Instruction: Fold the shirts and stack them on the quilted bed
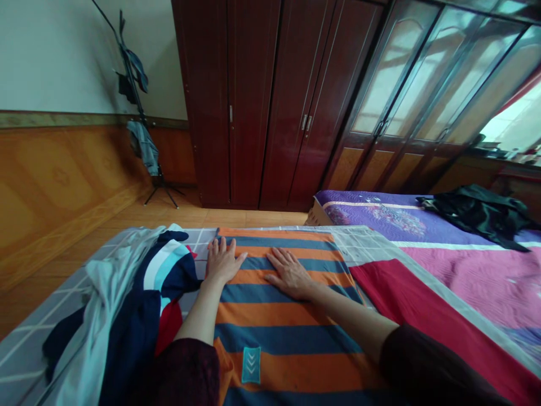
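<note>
striped cloth [287, 338] on chkd sheet [357, 241] | dk-red wardrobe [249, 113] bhnd

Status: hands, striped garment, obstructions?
Left hand, right hand: palms down on striped garment. Garment spread flat. Clothes pile left, red cloth right, neither visibly covering it.

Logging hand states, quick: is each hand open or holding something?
Left hand: open, palm down at the left edge of the striped fabric.
Right hand: open, palm down on that fabric.

Left hand [222, 262]: palm down, striped garment [287, 341], left edge
Right hand [291, 274]: palm down, same garment
Left side: rumpled clothes [122, 316]
Right side: red cloth [422, 307]
Back: wardrobe [249, 113]
</note>
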`<state>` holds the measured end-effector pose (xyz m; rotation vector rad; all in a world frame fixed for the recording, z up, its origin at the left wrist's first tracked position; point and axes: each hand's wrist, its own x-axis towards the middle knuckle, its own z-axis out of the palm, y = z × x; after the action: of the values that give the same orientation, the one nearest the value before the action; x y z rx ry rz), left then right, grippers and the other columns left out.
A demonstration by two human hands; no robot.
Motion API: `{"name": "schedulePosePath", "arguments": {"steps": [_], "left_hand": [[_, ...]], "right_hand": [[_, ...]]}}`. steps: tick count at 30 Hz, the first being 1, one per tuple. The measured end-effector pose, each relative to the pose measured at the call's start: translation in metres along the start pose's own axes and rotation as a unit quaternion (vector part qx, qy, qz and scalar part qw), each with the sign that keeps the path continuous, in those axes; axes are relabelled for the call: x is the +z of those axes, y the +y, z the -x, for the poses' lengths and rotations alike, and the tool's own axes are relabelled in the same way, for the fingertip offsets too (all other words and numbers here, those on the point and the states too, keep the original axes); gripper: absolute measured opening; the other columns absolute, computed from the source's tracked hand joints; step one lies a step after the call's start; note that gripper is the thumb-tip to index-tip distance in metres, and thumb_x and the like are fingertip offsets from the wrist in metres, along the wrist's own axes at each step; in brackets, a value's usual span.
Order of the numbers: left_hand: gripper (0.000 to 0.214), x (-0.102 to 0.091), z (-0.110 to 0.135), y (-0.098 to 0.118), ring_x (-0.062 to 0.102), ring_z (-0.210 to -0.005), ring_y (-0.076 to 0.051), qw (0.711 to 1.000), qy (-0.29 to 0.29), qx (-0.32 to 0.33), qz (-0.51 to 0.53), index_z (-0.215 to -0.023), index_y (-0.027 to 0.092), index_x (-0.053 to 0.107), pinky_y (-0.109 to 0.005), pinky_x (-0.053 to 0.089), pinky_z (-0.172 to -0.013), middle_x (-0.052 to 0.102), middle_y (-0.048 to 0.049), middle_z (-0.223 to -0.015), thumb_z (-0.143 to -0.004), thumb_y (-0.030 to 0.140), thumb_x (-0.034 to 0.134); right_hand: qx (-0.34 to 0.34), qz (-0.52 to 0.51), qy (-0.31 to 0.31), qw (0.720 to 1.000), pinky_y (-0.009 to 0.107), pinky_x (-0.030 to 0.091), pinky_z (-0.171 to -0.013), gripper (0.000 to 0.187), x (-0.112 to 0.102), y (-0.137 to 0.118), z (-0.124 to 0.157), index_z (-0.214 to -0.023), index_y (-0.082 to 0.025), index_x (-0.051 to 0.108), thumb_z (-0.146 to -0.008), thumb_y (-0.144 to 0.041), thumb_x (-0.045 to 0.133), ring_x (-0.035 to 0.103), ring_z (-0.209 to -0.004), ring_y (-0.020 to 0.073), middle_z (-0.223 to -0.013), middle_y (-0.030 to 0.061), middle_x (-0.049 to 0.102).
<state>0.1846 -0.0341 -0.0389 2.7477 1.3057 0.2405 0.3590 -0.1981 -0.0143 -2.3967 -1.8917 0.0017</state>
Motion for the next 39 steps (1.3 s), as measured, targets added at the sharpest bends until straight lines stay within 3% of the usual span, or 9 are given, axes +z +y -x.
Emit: {"name": "schedulePosePath", "arguments": {"steps": [4,6,10,12,17,21,29,35,39], "left_hand": [[0.072,-0.001,0.0,0.0,0.018,-0.137,-0.04,1.0,-0.004,-0.001,0.007,-0.142,0.015,0.034,-0.049,0.013,-0.109,0.026,-0.0198,-0.149,-0.087,0.061,0.032],[0.072,-0.002,0.0,0.0,0.017,-0.137,-0.04,1.0,-0.004,-0.002,0.01,-0.142,0.015,0.035,-0.05,0.013,-0.109,0.026,-0.0197,-0.149,-0.087,0.061,0.033],[0.072,-0.001,0.001,0.0,0.018,-0.138,-0.039,1.0,0.009,-0.001,0.017,-0.142,0.014,0.035,-0.049,0.013,-0.109,0.026,-0.0193,-0.149,-0.087,0.061,0.034],[0.073,0.0,0.001,0.0,0.017,-0.138,-0.039,1.0,0.01,0.0,0.02,-0.142,0.014,0.034,-0.049,0.013,-0.109,0.026,-0.0189,-0.15,-0.087,0.061,0.033],[0.072,-0.001,0.0,-0.002,0.015,-0.138,-0.04,1.0,0.002,-0.001,0.022,-0.142,0.014,0.034,-0.05,0.012,-0.109,0.024,-0.0196,-0.15,-0.087,0.061,0.033],[0.074,-0.011,0.006,0.005,0.014,-0.139,-0.04,1.0,-0.002,0.003,0.023,-0.143,0.011,0.03,-0.053,0.01,-0.109,0.023,-0.0215,-0.15,-0.088,0.06,0.033],[0.072,-0.017,0.064,0.062,0.005,-0.142,-0.03,0.977,-0.098,0.182,0.044,-0.147,0.028,0.019,-0.054,0.007,-0.11,0.011,-0.0061,-0.155,-0.087,0.068,0.019],[0.075,-0.049,0.108,0.011,0.011,-0.139,-0.038,0.99,-0.129,0.038,-0.034,-0.146,0.01,0.023,-0.06,0.005,-0.107,0.016,-0.021,-0.152,-0.09,0.06,0.028],[0.073,-0.066,0.157,0.001,0.015,-0.139,-0.036,0.982,-0.158,0.095,-0.03,-0.145,0.019,0.028,-0.057,0.006,-0.109,0.022,-0.0143,-0.152,-0.086,0.061,0.038]], "right_hand": [[0.074,0.003,0.018,0.997,0.056,0.019,-0.105,0.062,-0.01,0.0,-0.004,-0.141,-0.006,0.032,-0.095,-0.047,0.028,0.022,-0.136,0.0365,-0.146,0.0227,0.029],[0.065,-0.002,0.006,0.998,0.056,0.021,-0.105,0.063,-0.012,-0.015,0.007,-0.141,-0.007,0.034,-0.093,-0.048,0.035,0.023,-0.135,0.0371,-0.146,0.0225,0.029],[-0.166,-0.08,-0.069,0.981,0.045,0.015,-0.113,0.07,-0.011,-0.063,0.054,-0.145,-0.019,0.028,-0.089,-0.059,0.04,0.014,-0.14,0.0277,-0.152,0.0118,0.019],[-0.195,-0.099,-0.09,0.972,0.047,0.014,-0.113,0.071,-0.012,-0.069,0.072,-0.145,-0.02,0.028,-0.088,-0.061,0.04,0.012,-0.14,0.0286,-0.153,0.0124,0.017],[-0.062,-0.048,-0.033,0.996,0.05,0.016,-0.112,0.066,-0.007,-0.034,0.075,-0.144,-0.017,0.032,-0.091,-0.057,0.035,0.014,-0.139,0.0316,-0.151,0.0146,0.022],[-0.054,-0.029,0.02,0.998,0.05,0.02,-0.11,0.063,0.003,-0.022,0.069,-0.142,-0.019,0.036,-0.091,-0.057,0.034,0.02,-0.138,0.0306,-0.15,0.0135,0.027],[-0.081,-0.011,0.057,0.995,0.05,0.024,-0.108,0.06,0.013,-0.019,0.071,-0.14,-0.019,0.04,-0.092,-0.054,0.035,0.025,-0.136,0.0311,-0.147,0.0146,0.033],[-0.078,0.006,0.052,0.996,0.047,0.022,-0.108,0.059,0.013,-0.019,0.07,-0.14,-0.018,0.039,-0.092,-0.052,0.034,0.026,-0.136,0.0307,-0.147,0.0138,0.033],[-0.078,0.007,0.052,0.996,0.047,0.022,-0.108,0.061,0.015,-0.019,0.068,-0.14,-0.017,0.039,-0.092,-0.054,0.033,0.027,-0.135,0.0322,-0.146,0.0148,0.034]]}}
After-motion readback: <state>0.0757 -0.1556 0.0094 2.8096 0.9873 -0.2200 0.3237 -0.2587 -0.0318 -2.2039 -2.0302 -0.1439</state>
